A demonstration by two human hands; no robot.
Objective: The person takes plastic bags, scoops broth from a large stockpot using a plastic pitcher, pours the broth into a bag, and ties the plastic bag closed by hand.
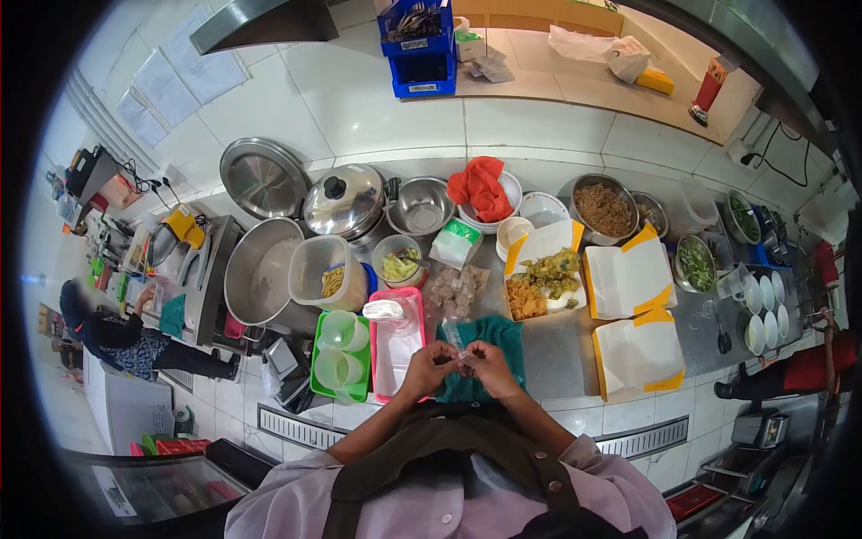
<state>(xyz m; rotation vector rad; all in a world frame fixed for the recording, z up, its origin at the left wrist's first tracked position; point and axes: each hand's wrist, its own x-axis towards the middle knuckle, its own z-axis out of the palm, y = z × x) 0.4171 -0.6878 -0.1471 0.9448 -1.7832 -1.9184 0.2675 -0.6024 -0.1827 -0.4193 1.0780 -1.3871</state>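
Note:
Both of my hands meet over a dark green cloth [503, 346] at the front of the steel counter. My left hand [433, 366] pinches one side of a small clear plastic bag [454, 340], and my right hand [489, 366] pinches its other side. Just beyond them lies a clear bag of greyish round pieces [453, 292]. To the left is a pink tray [387, 359] with a white bundle at its far end. On the right, an open box of food [548, 283] holds rice and fried pieces.
Two open empty boxes [628, 277] stand farther right. A green tray [361, 389] holds plastic cups at left. Pots, bowls and a large steel pot [260, 269] line the back. One person [126, 332] is at far left, another [813, 359] at far right.

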